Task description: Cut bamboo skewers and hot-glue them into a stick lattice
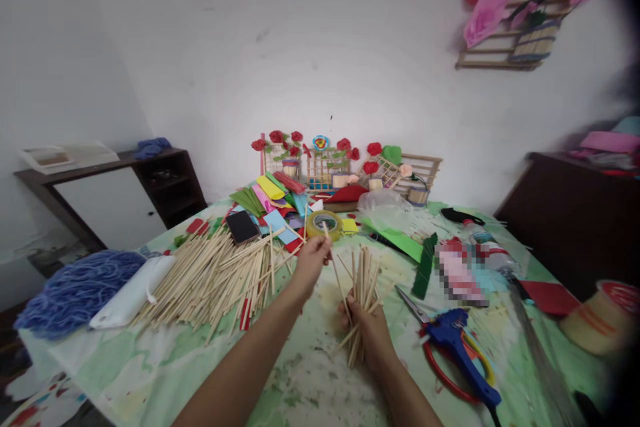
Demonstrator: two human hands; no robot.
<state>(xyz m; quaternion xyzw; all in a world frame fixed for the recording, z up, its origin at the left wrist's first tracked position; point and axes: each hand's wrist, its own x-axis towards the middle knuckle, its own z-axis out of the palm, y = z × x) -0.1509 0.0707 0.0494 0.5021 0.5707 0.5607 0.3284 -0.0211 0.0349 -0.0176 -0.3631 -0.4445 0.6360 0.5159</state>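
One table [320,380]: two hands [371,325], one bundle of sticks [367,273].

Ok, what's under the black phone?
Wooden sticks show along the near edge of the phone, and coloured paper shows past its far edge. Whatever lies right beneath is covered.

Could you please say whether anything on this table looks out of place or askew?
The black rectangular phone seems misplaced, lying among loose pale wooden sticks; in the right hand, some bundled wooden sticks jut crosswise to the rest.
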